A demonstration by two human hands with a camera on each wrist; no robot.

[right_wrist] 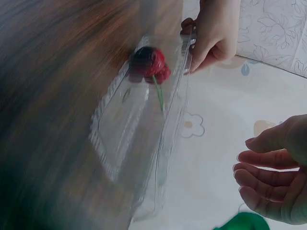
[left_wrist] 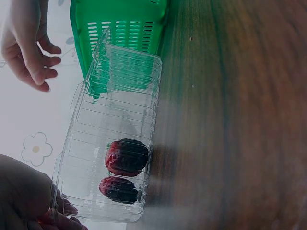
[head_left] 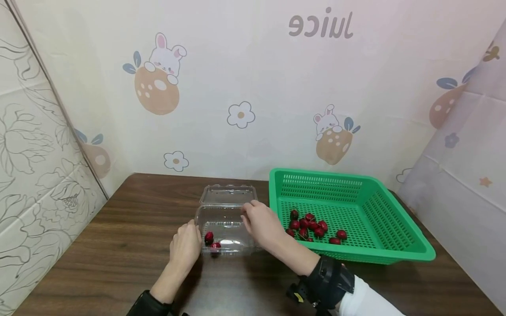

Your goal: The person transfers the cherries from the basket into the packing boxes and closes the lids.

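Note:
A clear plastic clamshell box (head_left: 229, 217) lies on the table with its lid (head_left: 229, 194) folded back. Two dark red cherries (head_left: 209, 238) are at its left end; a green stem shows on one in the right wrist view. My left hand (head_left: 185, 245) grips the box's left edge, thumb on the near side of the rim in the right wrist view. Above the box's right end is my right hand (head_left: 262, 224). Its fingers (right_wrist: 264, 175) are loosely bent with nothing between them, apart from the box in the right wrist view.
To the right stands a green perforated plastic basket (head_left: 399, 255), its left side close to the box. Several cherries (head_left: 312, 224) lie in its near left part. A patterned curtain (head_left: 245, 79) hangs behind the brown wooden table (head_left: 130, 237).

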